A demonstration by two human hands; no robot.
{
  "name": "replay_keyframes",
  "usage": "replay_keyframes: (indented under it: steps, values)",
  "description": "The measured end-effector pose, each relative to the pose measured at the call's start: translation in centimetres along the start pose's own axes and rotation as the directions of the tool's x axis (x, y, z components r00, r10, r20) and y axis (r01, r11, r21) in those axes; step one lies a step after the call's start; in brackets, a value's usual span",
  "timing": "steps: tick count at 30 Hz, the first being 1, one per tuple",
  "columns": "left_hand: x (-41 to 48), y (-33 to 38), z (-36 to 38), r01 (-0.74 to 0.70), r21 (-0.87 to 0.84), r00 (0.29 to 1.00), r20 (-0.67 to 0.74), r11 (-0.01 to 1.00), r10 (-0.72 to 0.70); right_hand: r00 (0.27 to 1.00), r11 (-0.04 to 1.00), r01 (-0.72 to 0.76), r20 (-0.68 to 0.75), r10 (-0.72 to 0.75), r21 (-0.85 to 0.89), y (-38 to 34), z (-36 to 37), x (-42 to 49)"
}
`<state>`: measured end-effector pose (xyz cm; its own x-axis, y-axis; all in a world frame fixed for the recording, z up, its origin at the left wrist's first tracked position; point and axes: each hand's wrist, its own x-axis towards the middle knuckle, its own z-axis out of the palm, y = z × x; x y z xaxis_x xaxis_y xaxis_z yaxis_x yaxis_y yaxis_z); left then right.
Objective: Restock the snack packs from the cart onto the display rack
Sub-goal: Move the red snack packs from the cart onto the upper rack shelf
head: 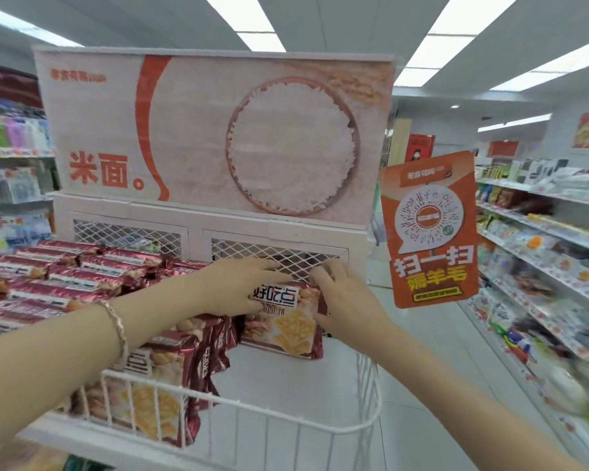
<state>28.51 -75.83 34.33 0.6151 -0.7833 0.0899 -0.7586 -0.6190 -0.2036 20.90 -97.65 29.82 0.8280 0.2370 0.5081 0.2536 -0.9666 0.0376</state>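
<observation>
Now, the snack pack point(286, 329) stands on its lower edge at the far right corner of the display rack point(198, 229). Its printed face is turned to the viewer and its top leans back against the mesh panel point(249, 248).

Both hands are on it. The left hand point(242, 288) lies over the upper left corner, fingers reaching long across the top edge and thumb pressed on the front face. The right hand point(342, 300) curls round the upper right corner and down the right edge. The pack sits straight ahead at full reach of both arms, neither hand nearer than the other. The hands cover its top, so I can't tell which way its long axis runs.

By count, that is one pack in the grip and two hands on it. To its left is a file of upright packs point(157, 385), at least four, the rear ones edge-on and hard to separate. Beyond those, flat packs point(65, 277) are stacked in rows, too blurred to number.

White shelf floor shows between the held pack and the wire rail point(286, 416). My read is that it only needs squaring up beside the file.
</observation>
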Motion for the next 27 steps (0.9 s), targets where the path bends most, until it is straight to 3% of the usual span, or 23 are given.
replay_keyframes:
  steps: [1,3,6,9,11,14,18,21,27]
  values:
    - [-0.3,0.0,-0.4,-0.007,-0.027,0.996,0.086,1.000,0.009,0.994,0.991,0.110,0.023,-0.108,-0.079,0.1,-0.2,-0.4]
    - [-0.7,0.2,-0.6,-0.026,-0.008,0.967,0.252,1.000,0.027,0.948,0.948,0.281,0.200,-0.249,-0.151,0.3,-0.6,-0.6]
    - [-0.5,0.9,0.5,-0.035,0.154,0.933,0.360,0.987,-0.023,0.866,0.942,0.273,0.477,-0.152,-0.195,0.4,-0.8,-0.5]
    - [-0.1,1.5,1.1,-0.012,0.269,0.918,0.385,0.963,-0.096,0.846,0.934,0.264,0.522,-0.105,-0.240,-0.1,-0.7,-0.6]
    - [-0.3,1.7,0.9,-0.011,0.237,0.923,0.377,0.971,-0.082,0.835,0.938,0.249,0.545,-0.081,-0.242,-0.4,-0.9,-0.6]
    - [-1.4,1.2,-0.5,0.040,-0.013,0.973,0.228,0.999,-0.036,0.874,0.985,0.116,0.483,-0.039,-0.130,-1.5,-1.7,-0.4]
    - [-5.5,-1.5,-2.1,0.128,-0.215,0.987,-0.070,0.968,-0.146,0.965,0.999,0.018,0.261,-0.026,0.033,-4.8,-4.1,0.4]
    - [-10.7,-4.9,-2.3,0.236,-0.252,0.951,-0.137,0.938,-0.276,0.976,0.993,0.065,0.201,-0.083,0.094,-9.0,-5.7,2.1]
    - [-24.2,-12.0,-0.8,0.456,-0.255,0.857,-0.131,0.852,-0.498,0.951,0.964,0.212,0.195,-0.241,0.159,-21.8,-5.4,5.5]
